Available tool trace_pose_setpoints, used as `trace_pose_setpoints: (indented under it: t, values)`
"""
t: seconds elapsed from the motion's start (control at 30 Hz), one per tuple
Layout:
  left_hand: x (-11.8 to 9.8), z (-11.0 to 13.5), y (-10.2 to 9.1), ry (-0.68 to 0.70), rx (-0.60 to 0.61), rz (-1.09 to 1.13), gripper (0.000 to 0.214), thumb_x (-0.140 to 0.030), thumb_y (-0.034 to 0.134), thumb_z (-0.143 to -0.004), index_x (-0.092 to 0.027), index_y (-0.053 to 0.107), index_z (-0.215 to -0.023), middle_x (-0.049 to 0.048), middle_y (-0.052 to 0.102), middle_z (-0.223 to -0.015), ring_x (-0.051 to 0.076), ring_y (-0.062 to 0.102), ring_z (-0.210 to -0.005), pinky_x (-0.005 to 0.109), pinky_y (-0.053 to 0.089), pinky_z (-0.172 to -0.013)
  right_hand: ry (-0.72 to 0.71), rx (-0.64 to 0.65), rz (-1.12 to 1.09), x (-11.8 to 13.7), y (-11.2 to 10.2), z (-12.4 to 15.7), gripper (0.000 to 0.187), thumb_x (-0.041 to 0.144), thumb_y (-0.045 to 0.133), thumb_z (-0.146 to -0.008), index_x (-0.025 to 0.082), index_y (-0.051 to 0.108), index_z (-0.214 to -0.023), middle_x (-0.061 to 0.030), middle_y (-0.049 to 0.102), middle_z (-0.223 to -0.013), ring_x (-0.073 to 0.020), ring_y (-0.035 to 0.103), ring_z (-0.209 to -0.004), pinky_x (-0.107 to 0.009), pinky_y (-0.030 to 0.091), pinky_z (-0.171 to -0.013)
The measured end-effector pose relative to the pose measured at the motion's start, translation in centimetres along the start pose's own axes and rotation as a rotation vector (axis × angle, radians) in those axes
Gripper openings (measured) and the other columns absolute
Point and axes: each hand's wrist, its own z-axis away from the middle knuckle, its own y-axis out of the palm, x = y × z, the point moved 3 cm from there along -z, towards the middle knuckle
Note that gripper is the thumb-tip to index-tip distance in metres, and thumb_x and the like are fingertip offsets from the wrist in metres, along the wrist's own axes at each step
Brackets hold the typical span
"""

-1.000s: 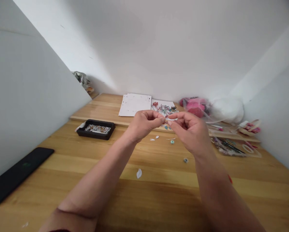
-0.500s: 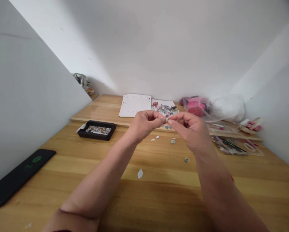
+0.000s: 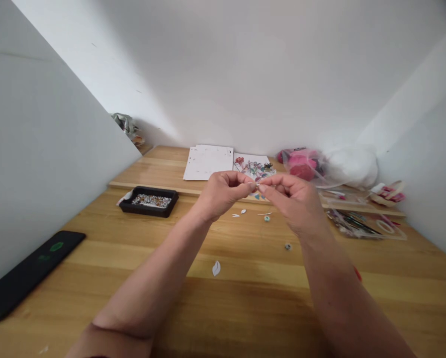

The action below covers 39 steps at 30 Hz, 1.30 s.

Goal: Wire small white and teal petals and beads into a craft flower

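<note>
My left hand and my right hand are raised over the table, fingertips almost meeting. Thumb and forefinger of each are pinched together on something tiny, too small to make out. Below them on the wood lie a small white leaf-shaped cutout, a thin white strip and a teal-and-white bobbin-like piece. Nearer to me is a larger white leaf cutout with a dark line on it. Another small round piece lies under my right wrist.
To the left stand a black tray of beads and a black phone-like slab. On the raised back shelf are white sheets, colourful small pieces and bags of pink and white stuffing. A clear tool pouch lies right.
Both hands stay in nearly the same place, still pinched close together. The fingertips have shifted only very slightly, and the things on the table have not moved.
</note>
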Motion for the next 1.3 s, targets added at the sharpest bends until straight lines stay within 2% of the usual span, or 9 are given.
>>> trace_pose_setpoints:
  t: [0.3, 0.5, 0.67, 0.77, 0.87, 1.0, 1.17, 1.3]
  values:
    - [0.2, 0.0, 0.2, 0.015, 0.008, -0.026, 0.018, -0.030, 0.078, -0.076, -0.014, 0.070, -0.077, 0.0014, 0.067, -0.074, 0.009, 0.057, -0.067, 0.023, 0.047, -0.065, 0.017, 0.004, 0.033, 0.0, -0.2, 0.0, 0.019, 0.036, 0.074, -0.081, 0.018, 0.079, -0.086, 0.0081, 0.030, -0.051, -0.0074, 0.024, -0.048, -0.025, 0.016, -0.046]
    - [0.3, -0.1, 0.0, 0.049, 0.060, -0.056, 0.021, -0.034, 0.078, -0.079, -0.014, 0.071, -0.080, 0.0013, 0.067, -0.076, 0.009, 0.058, -0.069, 0.023, 0.048, -0.066, 0.056, -0.027, 0.023, -0.1, -0.1, -0.1, 0.016, 0.033, 0.074, -0.078, 0.018, 0.074, -0.076, 0.0078, 0.032, -0.051, -0.0070, 0.025, -0.048, -0.025, 0.016, -0.046]
    - [0.3, -0.1, -0.5, 0.051, 0.150, -0.073, 0.025, -0.038, 0.077, -0.081, -0.015, 0.073, -0.090, 0.0029, 0.070, -0.081, 0.011, 0.062, -0.074, 0.026, 0.052, -0.073, 0.091, -0.030, -0.001, -0.2, -0.1, -0.3, 0.014, 0.031, 0.073, -0.076, 0.017, 0.071, -0.073, 0.0065, 0.039, -0.052, -0.0070, 0.029, -0.050, -0.024, 0.020, -0.046]
    - [0.0, 0.0, -0.5, 0.062, 0.140, -0.060, 0.027, -0.035, 0.078, -0.081, -0.015, 0.073, -0.098, 0.0050, 0.073, -0.089, 0.013, 0.066, -0.080, 0.027, 0.054, -0.076, 0.116, -0.052, -0.015, -0.3, -0.1, -0.3, 0.013, 0.029, 0.072, -0.074, 0.017, 0.070, -0.073, 0.0052, 0.045, -0.054, -0.0073, 0.032, -0.051, -0.023, 0.023, -0.047]
    - [-0.7, 0.1, -0.5, 0.167, 0.020, -0.106, 0.022, -0.028, 0.078, -0.080, -0.015, 0.071, -0.096, 0.0056, 0.074, -0.093, 0.013, 0.067, -0.081, 0.028, 0.054, -0.077, 0.134, -0.079, -0.031, -0.5, -0.2, -0.4, 0.012, 0.030, 0.072, -0.074, 0.017, 0.071, -0.074, 0.0041, 0.050, -0.057, -0.0078, 0.035, -0.052, -0.023, 0.026, -0.047]
    - [-1.5, 0.5, -0.3, 0.405, -0.135, -0.357, 0.008, -0.022, 0.078, -0.080, -0.018, 0.071, -0.084, 0.0040, 0.074, -0.088, 0.016, 0.066, -0.085, 0.032, 0.054, -0.083, 0.158, -0.098, -0.055, -0.6, -0.4, -0.4, 0.014, 0.032, 0.073, -0.075, 0.018, 0.070, -0.075, 0.0048, 0.049, -0.055, -0.0077, 0.035, -0.049, -0.024, 0.025, -0.045]
    - [-1.8, 1.2, 0.4, 0.712, -0.219, -0.618, 0.014, -0.021, 0.083, -0.077, -0.022, 0.073, -0.086, 0.0037, 0.074, -0.100, 0.021, 0.064, -0.103, 0.039, 0.052, -0.095, 0.141, -0.076, -0.065, -0.3, -0.3, -0.3, 0.016, 0.033, 0.072, -0.076, 0.018, 0.070, -0.074, 0.0044, 0.048, -0.056, -0.0082, 0.035, -0.051, -0.024, 0.026, -0.045]
    - [-1.6, 1.5, 1.0, 0.836, -0.271, -0.716, 0.009, -0.022, 0.080, -0.081, -0.022, 0.074, -0.087, 0.0040, 0.073, -0.103, 0.020, 0.064, -0.104, 0.039, 0.051, -0.096, 0.129, -0.072, -0.044, 0.0, -0.3, -0.1, 0.014, 0.032, 0.071, -0.077, 0.018, 0.070, -0.073, 0.0036, 0.049, -0.057, -0.0087, 0.035, -0.052, -0.024, 0.026, -0.046]
